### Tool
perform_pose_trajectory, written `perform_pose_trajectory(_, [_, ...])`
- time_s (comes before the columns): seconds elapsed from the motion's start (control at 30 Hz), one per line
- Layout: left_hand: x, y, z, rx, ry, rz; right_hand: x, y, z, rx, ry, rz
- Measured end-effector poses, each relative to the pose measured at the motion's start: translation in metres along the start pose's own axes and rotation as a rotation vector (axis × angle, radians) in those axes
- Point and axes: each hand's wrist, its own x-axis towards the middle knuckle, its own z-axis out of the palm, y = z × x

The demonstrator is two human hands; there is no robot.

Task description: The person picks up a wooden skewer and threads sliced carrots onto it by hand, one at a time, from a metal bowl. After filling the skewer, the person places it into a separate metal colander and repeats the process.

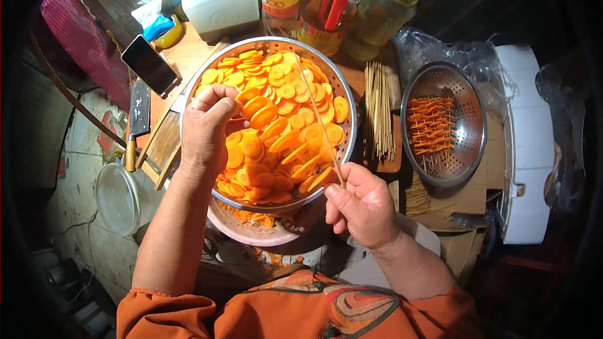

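Note:
My left hand (210,122) is closed at the upper end of a spaced row of carrot slices (274,129), its fingertips gripping the end slice. The row slants down toward my right hand (361,204); any stick running through it is hidden. My right hand pinches a thin wooden skewer (319,119), whose bare length points up and left over the slices. Both hands are over the near part of a perforated metal colander (350,103) heaped with loose round carrot slices (276,78).
Right of the colander lie a bundle of bare skewers (379,113) and a smaller colander (474,144) holding loaded carrot skewers (431,127). A phone (149,66) and a cleaver (140,110) are at left. Behind stand a white jug (220,0), bottles and a glass jar (383,16). Below is a pink basin (242,232).

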Motion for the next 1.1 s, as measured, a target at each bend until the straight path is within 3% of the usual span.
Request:
perform_pose_trajectory(0.17, [0.004, 0.010, -0.008, 0.076, 0.017, -0.021, 0.002, -0.005, -0.006, 0.096, 0.021, -0.020])
perform_pose_trajectory(0.23, [0.014, 0.000, -0.026, 0.482, -0.046, 0.053, 0.002, -0.006, -0.006, 0.121, 0.071, -0.039])
perform_pose_trajectory(0.3, [0.011, -0.002, -0.030, 0.610, -0.073, -0.008, 0.003, -0.005, -0.005, 0.130, 0.069, -0.038])
perform_pose_trajectory(0.37, [-0.001, -0.006, -0.027, 1.167, -0.215, 0.102, 0.003, -0.003, -0.004, 0.131, 0.059, -0.029])
perform_pose_trajectory(0.5, [-0.014, -0.025, -0.021, 1.484, -0.234, 0.295, 0.002, -0.006, -0.003, 0.107, 0.019, -0.014])
perform_pose_trajectory(0.63, [-0.015, -0.030, -0.020, 1.490, -0.220, 0.281, 0.003, -0.005, -0.002, 0.087, 0.024, -0.014])
perform_pose_trajectory(0.7, [-0.015, -0.026, -0.021, 1.428, -0.240, 0.270, 0.002, -0.004, -0.001, 0.086, 0.022, -0.014])
perform_pose_trajectory(0.8, [-0.007, 0.004, -0.017, 0.980, -0.181, -0.227, 0.001, -0.005, -0.001, 0.072, -0.011, -0.007])
perform_pose_trajectory(0.93, [0.010, 0.012, -0.041, 0.095, -0.017, -0.217, 0.001, -0.005, 0.000, 0.014, -0.078, 0.039])
perform_pose_trajectory(1.1, [0.012, 0.020, -0.043, -0.131, 0.016, -0.208, 0.002, -0.006, 0.002, -0.006, -0.099, 0.064])
